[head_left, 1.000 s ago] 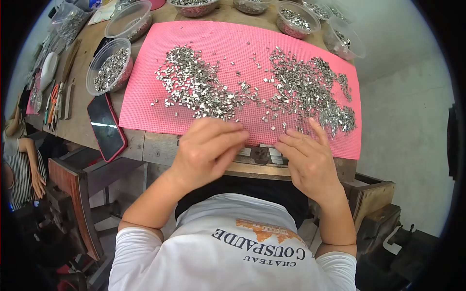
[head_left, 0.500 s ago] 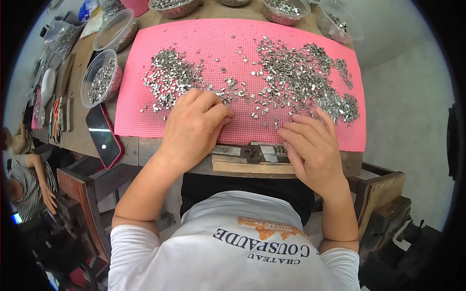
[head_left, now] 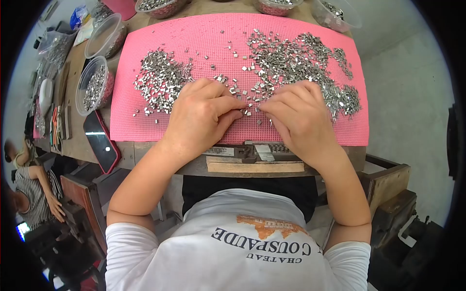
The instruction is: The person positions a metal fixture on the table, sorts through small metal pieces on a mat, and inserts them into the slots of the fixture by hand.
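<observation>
On a pink mesh mat (head_left: 208,36) lie small shiny square metal pieces, in a left pile (head_left: 160,80) and a wider right pile (head_left: 286,60). My left hand (head_left: 201,114) is curled at the mat's middle, thumb and forefinger drawn together beside a few loose metal pieces (head_left: 246,111). Facing it, my right hand (head_left: 302,116) bends its fingers down close to the same pieces. What either set of fingertips pinches is too small to make out. Thin metal pins (head_left: 332,94) lie right of my right hand. A dark metal fixture (head_left: 250,152) sits at the table's front edge, below both hands.
Clear plastic tubs of metal pieces, such as this tub (head_left: 97,87), stand around the mat. A red-cased phone (head_left: 102,140) lies at the left table edge, near hand tools (head_left: 56,123). A wooden strip (head_left: 255,166) runs along the front. Another person (head_left: 39,194) sits at far left.
My right hand has moved left and inward, and its fingers have curled. My left hand has shifted slightly right, so the fingertips now nearly meet over the loose pieces.
</observation>
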Action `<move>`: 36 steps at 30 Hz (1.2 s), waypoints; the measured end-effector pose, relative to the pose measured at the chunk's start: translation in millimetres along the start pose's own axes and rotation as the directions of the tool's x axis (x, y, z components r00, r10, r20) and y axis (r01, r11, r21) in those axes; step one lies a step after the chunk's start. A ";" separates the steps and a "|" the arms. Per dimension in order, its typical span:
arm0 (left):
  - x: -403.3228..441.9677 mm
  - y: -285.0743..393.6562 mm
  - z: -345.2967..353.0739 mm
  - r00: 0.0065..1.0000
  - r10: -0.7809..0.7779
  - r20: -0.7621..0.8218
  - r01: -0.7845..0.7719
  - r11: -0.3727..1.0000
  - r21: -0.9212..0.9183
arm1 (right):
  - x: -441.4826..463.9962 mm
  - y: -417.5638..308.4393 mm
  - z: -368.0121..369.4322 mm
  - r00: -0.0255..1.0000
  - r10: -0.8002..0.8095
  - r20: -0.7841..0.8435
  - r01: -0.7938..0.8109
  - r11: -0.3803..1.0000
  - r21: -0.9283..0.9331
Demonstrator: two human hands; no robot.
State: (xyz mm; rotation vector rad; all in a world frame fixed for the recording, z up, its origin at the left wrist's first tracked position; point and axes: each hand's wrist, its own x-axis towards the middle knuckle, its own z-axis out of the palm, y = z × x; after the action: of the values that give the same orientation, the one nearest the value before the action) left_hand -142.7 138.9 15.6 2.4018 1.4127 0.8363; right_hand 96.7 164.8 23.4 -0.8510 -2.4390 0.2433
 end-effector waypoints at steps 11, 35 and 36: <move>11.5 -2.3 -2.9 0.992 0.120 0.050 -0.122 0.992 0.040 | 15.2 0.3 2.9 0.995 0.000 0.100 0.009 0.996 -0.086; -11.9 2.7 -4.4 0.998 -0.065 -0.009 0.065 0.998 0.009 | 12.0 -12.2 6.2 0.983 0.168 0.070 -0.168 0.986 -0.009; -11.9 2.9 -4.2 0.998 -0.065 -0.007 0.066 0.998 0.010 | 12.1 -13.0 6.0 0.982 0.175 0.069 -0.175 0.984 -0.007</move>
State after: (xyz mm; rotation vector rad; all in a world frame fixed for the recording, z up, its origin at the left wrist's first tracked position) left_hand -147.5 126.9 16.1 2.3481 1.4928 0.8243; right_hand 78.7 162.2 28.0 -1.0764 -2.4291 0.3419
